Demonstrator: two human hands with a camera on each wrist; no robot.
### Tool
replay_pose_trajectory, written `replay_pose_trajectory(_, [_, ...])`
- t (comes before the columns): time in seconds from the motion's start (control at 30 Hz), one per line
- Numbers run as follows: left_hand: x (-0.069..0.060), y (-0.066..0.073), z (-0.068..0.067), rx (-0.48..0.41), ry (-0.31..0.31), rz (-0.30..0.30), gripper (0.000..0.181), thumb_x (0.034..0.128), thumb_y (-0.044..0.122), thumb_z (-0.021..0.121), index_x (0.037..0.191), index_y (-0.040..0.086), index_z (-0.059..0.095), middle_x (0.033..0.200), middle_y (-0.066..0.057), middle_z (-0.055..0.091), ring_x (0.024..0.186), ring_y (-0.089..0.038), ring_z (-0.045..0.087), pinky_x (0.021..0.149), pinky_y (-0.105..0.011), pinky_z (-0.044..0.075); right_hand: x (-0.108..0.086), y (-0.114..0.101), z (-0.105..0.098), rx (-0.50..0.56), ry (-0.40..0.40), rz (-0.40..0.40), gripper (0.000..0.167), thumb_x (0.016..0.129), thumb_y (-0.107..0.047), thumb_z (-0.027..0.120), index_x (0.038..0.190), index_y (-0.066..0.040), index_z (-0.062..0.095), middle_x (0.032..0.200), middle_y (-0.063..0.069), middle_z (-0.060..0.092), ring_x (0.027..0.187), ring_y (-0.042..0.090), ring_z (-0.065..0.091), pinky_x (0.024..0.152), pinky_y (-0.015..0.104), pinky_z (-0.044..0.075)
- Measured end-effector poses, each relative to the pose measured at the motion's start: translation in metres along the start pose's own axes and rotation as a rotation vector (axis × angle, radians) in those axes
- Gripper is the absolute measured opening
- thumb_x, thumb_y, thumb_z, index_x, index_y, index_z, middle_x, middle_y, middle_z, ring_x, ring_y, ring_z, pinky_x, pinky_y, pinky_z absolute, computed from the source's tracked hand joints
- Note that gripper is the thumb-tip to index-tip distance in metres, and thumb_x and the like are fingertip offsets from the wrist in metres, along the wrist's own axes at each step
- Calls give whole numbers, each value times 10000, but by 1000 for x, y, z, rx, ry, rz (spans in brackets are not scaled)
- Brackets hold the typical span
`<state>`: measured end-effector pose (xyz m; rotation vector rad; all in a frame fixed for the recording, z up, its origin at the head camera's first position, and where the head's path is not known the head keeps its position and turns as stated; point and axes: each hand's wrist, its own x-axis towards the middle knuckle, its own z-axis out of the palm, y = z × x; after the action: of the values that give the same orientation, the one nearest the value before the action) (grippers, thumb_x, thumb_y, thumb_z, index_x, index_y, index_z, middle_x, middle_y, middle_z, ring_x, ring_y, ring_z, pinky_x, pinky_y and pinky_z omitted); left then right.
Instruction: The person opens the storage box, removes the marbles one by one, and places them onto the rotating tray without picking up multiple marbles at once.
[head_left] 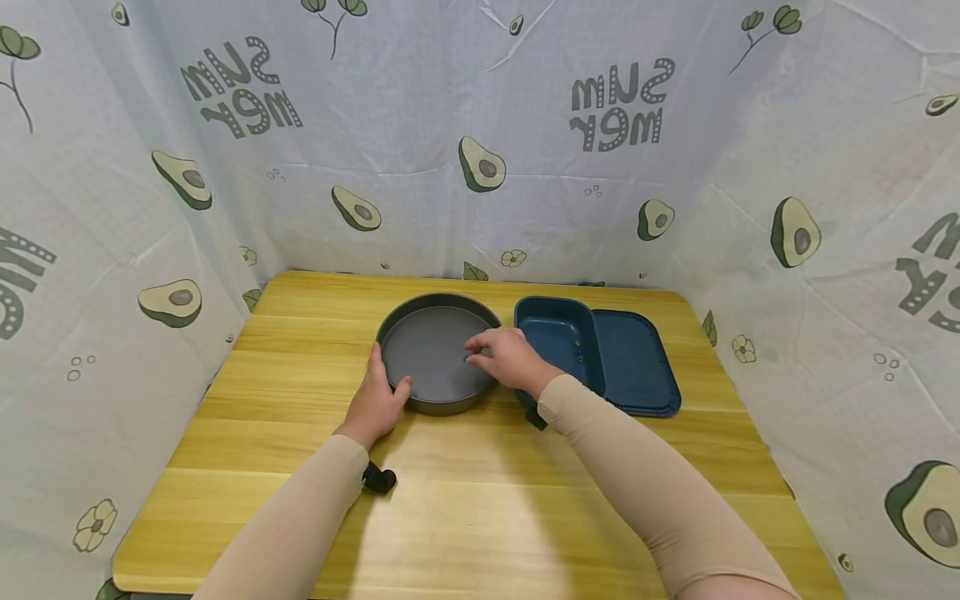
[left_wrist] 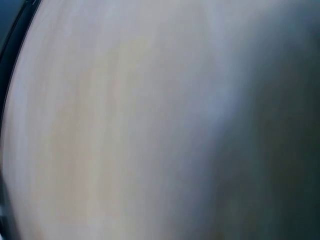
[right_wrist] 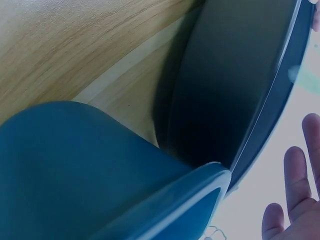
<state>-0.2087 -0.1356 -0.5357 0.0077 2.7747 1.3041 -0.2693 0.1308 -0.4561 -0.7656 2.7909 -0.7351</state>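
A round dark grey cake pan [head_left: 435,346] lies on the table. My left hand [head_left: 377,404] grips its near-left rim, thumb over the edge and fingers along the outside. Over the pan's right side is my right hand [head_left: 512,357], thumb and forefinger pinching a tiny dark item [head_left: 466,358] too small to identify. Beside the pan stands a blue rectangular container [head_left: 551,302] with several tiny coloured pieces [head_left: 578,352] inside, partly behind my right forearm. In the right wrist view, fingers [right_wrist: 297,175] show beyond the pan wall [right_wrist: 220,75] and the container wall [right_wrist: 75,165].
A flat blue lid [head_left: 637,362] lies to the right of the container. The wooden table [head_left: 465,508] is bounded by a printed cloth [head_left: 420,100] at the back and sides. The left wrist view is mostly a blurred pale surface.
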Motion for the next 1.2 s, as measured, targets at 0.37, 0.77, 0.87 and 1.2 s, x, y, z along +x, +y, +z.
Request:
replay_pose_trajectory(0.37, [4,-4,2,0,6,3,955,1085,409,511,1678,102,-172,1779,-154,-48,1642,-361,124,1321,-541,185,-9,14,-15,15,-15,101,390,1035,-230,692,1402,-98,692,1330,93,729,1276,292,637,1216,548,392])
replay_pose_trajectory(0.77, [5,-8,3,8,-3,-6,959,1084,427,501,1675,106,-183,1780,-145,-59,1643,-365,113,1320,-550,178,-39,75,-56,-189,-27,189,400,1037,-224,683,1405,-66,678,1366,136,711,1297,366,627,1190,660,356])
replay_pose_trajectory(0.87, [4,-7,2,12,-4,-10,953,1086,428,499,1678,97,-171,1780,-147,-59,1642,-369,117,1319,-552,183,-46,87,-63,-246,-55,228,419,1031,-215,691,1420,-61,664,1393,153,694,1313,386,609,1177,667,347])
replay_pose_trajectory(1.2, [4,-6,1,19,1,-4,960,1082,440,496,1675,103,-180,1779,-155,-52,1641,-366,125,1321,-537,185,-56,118,-66,-548,-103,249,383,982,-164,748,1355,-81,721,1341,175,712,1254,433,596,1093,652,377])
